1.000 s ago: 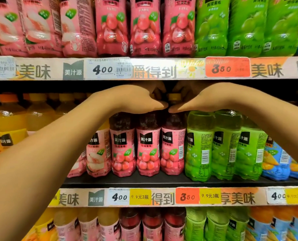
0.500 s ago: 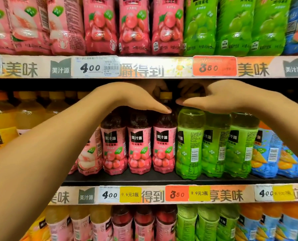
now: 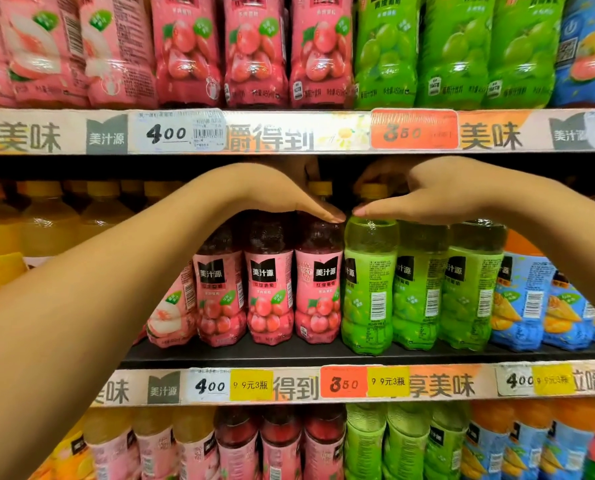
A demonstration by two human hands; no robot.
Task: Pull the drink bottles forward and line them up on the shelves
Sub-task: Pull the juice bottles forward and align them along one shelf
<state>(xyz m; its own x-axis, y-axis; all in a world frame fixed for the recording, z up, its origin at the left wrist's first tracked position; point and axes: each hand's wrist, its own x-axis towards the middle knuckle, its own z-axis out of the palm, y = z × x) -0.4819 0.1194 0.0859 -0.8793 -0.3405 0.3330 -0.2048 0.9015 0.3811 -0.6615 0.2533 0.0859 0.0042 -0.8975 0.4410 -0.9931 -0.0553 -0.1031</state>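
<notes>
Six bottles stand in a row at the middle shelf's front edge. The left hand lies over the left three, the right hand over the right three, thumbs nearly touching.

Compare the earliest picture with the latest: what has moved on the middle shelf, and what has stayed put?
The leftmost green bottle has come forward, now standing nearer the shelf edge than its two green neighbours. The right hand and left hand stay cupped over the bottle tops, fingers reaching behind them, thumbs almost meeting. The three red grape bottles and the price tags look unchanged.
</notes>
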